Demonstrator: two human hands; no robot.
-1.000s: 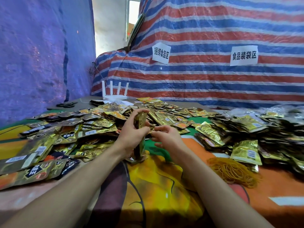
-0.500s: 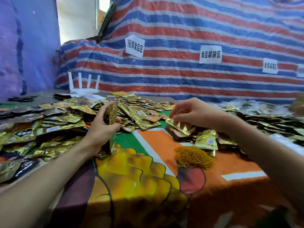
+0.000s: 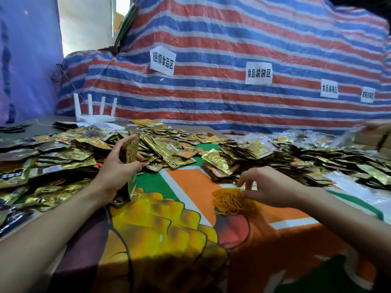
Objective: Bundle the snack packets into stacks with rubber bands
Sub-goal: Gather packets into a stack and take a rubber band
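Far left on the table (image 3: 203, 132): white router (image 3: 95, 116) with four antennas, near the purple wall. Left part of the table: loose gold snack packets (image 3: 59, 155) in a spread heap, some dark ones at the near left edge. Left hand (image 3: 118, 172) grips a stack of packets (image 3: 130, 152), held upright on edge, bottom end resting on the printed tablecloth (image 3: 169, 240), thumb on the near side and fingers wrapped round the far side. More loose packets lie behind it in the middle. Right of centre: heap of yellow rubber bands (image 3: 230, 200) on the cloth. Right hand (image 3: 268, 187) sits over its right edge with fingers bent and tips touching the bands; can't tell if a band is pinched. Far right: another packet heap (image 3: 317, 159). Behind: striped tarp (image 3: 232, 39) with paper signs (image 3: 162, 61).
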